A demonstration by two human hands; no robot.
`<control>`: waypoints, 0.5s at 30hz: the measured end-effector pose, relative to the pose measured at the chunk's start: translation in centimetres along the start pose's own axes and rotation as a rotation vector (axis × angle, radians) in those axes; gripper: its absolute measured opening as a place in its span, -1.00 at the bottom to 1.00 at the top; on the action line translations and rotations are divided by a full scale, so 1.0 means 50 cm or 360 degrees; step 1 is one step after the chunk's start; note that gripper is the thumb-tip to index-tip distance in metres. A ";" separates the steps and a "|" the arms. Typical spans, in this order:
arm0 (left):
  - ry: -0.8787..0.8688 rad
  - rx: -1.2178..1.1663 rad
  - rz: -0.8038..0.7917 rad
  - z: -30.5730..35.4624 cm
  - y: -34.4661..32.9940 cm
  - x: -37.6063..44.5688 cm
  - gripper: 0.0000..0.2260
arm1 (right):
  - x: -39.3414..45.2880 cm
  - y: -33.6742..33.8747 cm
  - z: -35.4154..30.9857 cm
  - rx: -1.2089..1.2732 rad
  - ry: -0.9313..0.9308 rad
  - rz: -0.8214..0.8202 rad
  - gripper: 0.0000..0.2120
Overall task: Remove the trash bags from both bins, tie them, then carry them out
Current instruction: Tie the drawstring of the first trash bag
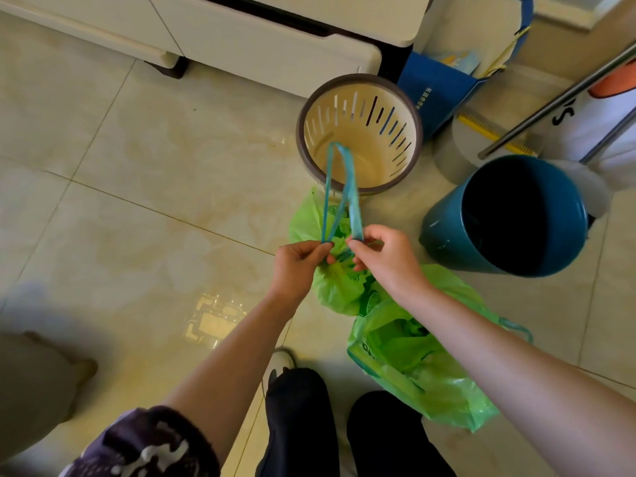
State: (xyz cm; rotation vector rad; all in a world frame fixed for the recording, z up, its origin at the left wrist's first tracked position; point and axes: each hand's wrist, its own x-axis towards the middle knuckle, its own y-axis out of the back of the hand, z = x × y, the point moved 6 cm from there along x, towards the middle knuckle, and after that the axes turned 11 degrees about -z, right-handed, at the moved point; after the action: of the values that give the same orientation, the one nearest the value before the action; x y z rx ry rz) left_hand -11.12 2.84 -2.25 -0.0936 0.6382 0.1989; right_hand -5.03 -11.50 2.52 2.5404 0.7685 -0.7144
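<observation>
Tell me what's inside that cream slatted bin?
No bag: the cream bin shows its bare slotted wall and floor. The blue drawstring loop held in front hides a thin strip.

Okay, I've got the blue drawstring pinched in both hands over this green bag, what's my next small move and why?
Probably cross the two strands and pull a knot snug. The left hand and right hand each pinch the blue drawstring, its loop standing slack above the gathered green bag.

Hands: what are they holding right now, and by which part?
Both hold the drawstring of the far green bag: the left hand pinches one side of the loop near the bag's mouth, the right hand pinches the other.
</observation>
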 end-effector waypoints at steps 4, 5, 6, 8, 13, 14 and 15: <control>0.0008 0.0321 -0.0005 0.012 -0.006 -0.003 -0.71 | -0.035 0.008 -0.010 0.0078 0.0082 0.0004 -0.93; 0.0001 0.0433 -0.0046 0.019 -0.012 -0.005 -0.72 | -0.044 0.006 -0.018 0.0078 0.0131 -0.0023 -0.94; -0.0021 0.0540 -0.0107 0.025 -0.018 -0.004 -0.75 | -0.049 0.002 -0.027 0.0051 0.0192 -0.0058 -0.95; -0.0100 0.0797 -0.0291 0.038 -0.035 -0.007 -0.83 | -0.053 -0.001 -0.050 -0.0122 0.0313 -0.0100 -0.92; -0.0334 0.1196 -0.0556 0.041 -0.063 -0.011 -0.80 | -0.022 0.002 -0.078 -0.0453 0.0451 -0.0090 -0.96; -0.0337 0.1152 -0.0568 0.039 -0.061 -0.007 -0.75 | -0.013 0.002 -0.078 -0.0495 0.0461 -0.0086 -0.93; -0.0317 0.1072 -0.0560 0.038 -0.057 -0.004 -0.68 | -0.006 0.002 -0.078 -0.0569 0.0459 -0.0094 -0.90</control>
State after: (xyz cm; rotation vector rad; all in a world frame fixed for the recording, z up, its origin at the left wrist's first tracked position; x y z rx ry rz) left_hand -9.56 0.31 -0.54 0.4561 0.4537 -0.3473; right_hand -3.79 -9.75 5.79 2.3208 0.9710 -0.2009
